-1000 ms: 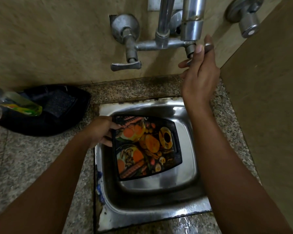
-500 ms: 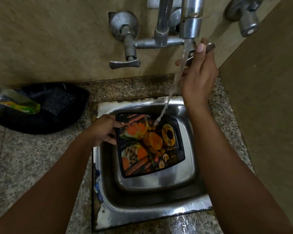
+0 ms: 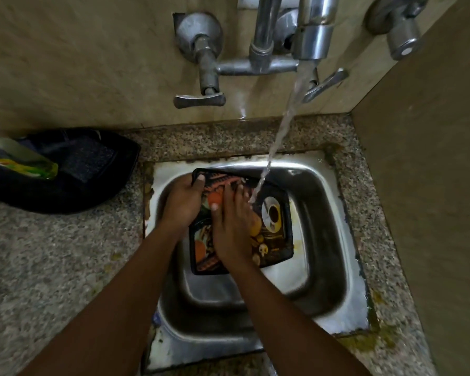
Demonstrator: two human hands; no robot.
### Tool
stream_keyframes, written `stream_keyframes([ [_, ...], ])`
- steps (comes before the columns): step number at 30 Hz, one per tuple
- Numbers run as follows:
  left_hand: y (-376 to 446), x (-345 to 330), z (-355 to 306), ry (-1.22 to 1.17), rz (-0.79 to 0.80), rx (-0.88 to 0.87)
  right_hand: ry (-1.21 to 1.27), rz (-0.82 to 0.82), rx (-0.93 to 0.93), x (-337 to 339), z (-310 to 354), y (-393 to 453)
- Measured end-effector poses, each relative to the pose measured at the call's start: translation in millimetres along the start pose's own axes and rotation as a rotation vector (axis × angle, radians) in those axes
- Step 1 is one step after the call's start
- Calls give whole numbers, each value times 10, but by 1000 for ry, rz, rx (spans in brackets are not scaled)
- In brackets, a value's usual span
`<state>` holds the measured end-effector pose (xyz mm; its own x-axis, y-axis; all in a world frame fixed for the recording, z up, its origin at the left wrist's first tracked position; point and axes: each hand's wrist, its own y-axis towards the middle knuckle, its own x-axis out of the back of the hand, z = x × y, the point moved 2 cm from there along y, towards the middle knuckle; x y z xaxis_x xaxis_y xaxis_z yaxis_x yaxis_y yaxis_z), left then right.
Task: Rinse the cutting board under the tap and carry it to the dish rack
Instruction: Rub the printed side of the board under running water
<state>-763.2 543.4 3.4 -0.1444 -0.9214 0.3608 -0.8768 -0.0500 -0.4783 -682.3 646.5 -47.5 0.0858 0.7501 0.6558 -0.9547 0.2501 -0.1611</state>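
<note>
Over the sink [image 3: 334,240], rinsing is underway: left hand [image 3: 181,203] pinches the cutting board [image 3: 276,234], right hand [image 3: 232,229] spread flat; carrying remains.

Counter: I see a speckled grey-brown granite countertop [image 3: 52,256] running along a beige wall.
Sink: a rectangular stainless-steel basin [image 3: 334,240] is set into the granite, its rim wet.
Left of sink: a black, shallow plastic tray [image 3: 98,191] rests on the stone, near the wall.
In tray: a clear bottle with a green-yellow label [image 3: 22,161] lies tilted.
</note>
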Motion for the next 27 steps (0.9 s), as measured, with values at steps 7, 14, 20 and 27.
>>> stream_keyframes([
  [7,-106,-46,127,10,-140,-88,-74,-46,43,-45,-212,-11],
  [14,-218,-51,213,-46,-207,-79,-1,15,-83,-76,-267,3],
  [20,-279,-54,255,-33,-242,-83,-18,-30,-270,-99,-293,98],
  [27,-373,-66,333,-26,-290,-44,35,-2,-624,102,-506,428],
])
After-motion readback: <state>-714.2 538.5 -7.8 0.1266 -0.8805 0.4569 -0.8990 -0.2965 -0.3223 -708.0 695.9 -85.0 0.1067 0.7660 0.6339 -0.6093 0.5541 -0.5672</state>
